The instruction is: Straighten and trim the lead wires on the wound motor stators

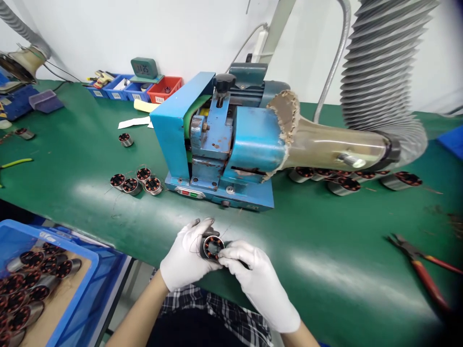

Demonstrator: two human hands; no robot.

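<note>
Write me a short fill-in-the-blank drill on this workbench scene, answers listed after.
1. Both hands, left hand and right hand, wear ____ gloves.
2. Together they hold one wound stator above the ____ table.
3. The machine behind them is painted ____.
4. The pliers have ____ handles.

Answers: white; green; blue; red

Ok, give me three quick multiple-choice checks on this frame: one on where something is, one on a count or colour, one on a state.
1. Where are the red-handled pliers?
A. On the green mat, right of the hands
B. In the blue crate
C. On top of the machine

2. How many wound stators sit in the cluster just left of the blue machine?
A. Two
B. Four
C. Seven

3. How is the stator near the bench edge held?
A. Lying untouched
B. Left hand alone
C. Between both gloved hands

Answers:
1. A, they lie on bare mat at lower right.
2. B, four sit together.
3. C, left hand cups it, right hand pinches its edge.
</note>
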